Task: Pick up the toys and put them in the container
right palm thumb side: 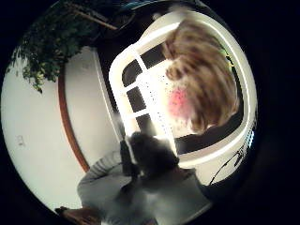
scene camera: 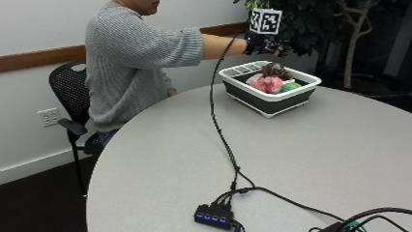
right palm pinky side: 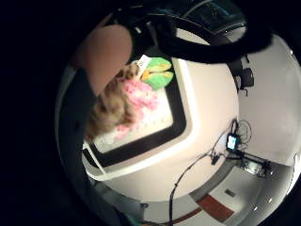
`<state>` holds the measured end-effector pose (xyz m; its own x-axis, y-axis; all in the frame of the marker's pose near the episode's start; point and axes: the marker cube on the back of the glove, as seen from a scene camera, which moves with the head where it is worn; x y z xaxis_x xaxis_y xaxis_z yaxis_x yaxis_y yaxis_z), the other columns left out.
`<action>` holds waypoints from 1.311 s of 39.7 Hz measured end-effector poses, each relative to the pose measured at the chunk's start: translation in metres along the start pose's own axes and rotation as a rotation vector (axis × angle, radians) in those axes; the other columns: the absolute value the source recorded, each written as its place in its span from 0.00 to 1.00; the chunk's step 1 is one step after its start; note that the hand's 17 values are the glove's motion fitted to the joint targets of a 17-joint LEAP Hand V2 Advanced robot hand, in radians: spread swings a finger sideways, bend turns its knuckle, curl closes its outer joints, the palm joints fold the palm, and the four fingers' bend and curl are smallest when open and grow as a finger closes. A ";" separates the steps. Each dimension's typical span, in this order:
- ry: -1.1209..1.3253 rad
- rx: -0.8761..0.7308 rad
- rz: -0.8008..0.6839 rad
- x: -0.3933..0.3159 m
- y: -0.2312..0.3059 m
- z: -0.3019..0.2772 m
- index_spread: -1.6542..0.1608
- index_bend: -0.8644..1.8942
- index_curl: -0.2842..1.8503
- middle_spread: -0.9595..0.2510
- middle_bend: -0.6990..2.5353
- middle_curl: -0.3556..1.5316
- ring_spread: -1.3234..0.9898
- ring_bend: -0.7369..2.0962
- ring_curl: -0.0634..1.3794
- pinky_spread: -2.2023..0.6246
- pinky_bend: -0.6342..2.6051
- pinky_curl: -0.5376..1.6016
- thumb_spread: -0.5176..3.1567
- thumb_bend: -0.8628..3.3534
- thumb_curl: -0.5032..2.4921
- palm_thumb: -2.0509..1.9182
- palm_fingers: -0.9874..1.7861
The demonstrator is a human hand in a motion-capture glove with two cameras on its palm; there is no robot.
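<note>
Round grey counter (scene camera: 257, 145), office corner: a person's gloved right hand (scene camera: 262, 46) hovers above the white container (scene camera: 270, 104), where the brown, pink and green toys (scene camera: 273, 82) lie. Finger position cannot be told. Piled toys could tumble over the rim if nudged.

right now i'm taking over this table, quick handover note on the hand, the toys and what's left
Gloved right hand: raised above the white and dark grey plastic container; whether its fingers are open or shut cannot be seen.
Toys: shaggy brown plush toy, pink plush toy and green plush toy all lie in the container.
Done: these three are in.
Left: no other toy shows on the round grey table; draw the hand back.
</note>
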<state>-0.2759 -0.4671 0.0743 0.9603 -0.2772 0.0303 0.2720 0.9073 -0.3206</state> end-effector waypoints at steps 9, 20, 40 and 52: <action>-0.010 -0.001 -0.017 -0.002 0.007 0.005 0.73 0.33 0.31 0.71 0.24 0.35 0.53 0.39 0.31 0.77 0.55 0.46 0.44 0.18 0.36 0.49 0.22; -0.020 0.031 -0.033 0.020 0.064 0.003 0.74 0.35 0.28 0.72 0.24 0.31 0.55 0.37 0.30 0.79 0.53 0.44 0.46 0.19 0.31 0.49 0.25; 0.089 0.195 0.063 0.161 0.365 0.024 0.72 0.37 0.26 0.70 0.25 0.30 0.56 0.34 0.29 0.80 0.48 0.41 0.48 0.19 0.26 0.50 0.30; -0.223 0.214 0.239 0.045 0.503 0.137 0.71 0.38 0.27 0.70 0.26 0.30 0.55 0.34 0.29 0.80 0.47 0.40 0.49 0.19 0.25 0.50 0.33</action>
<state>-0.0872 0.0198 0.0445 0.9815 0.0043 0.1915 0.0228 0.9900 -0.1393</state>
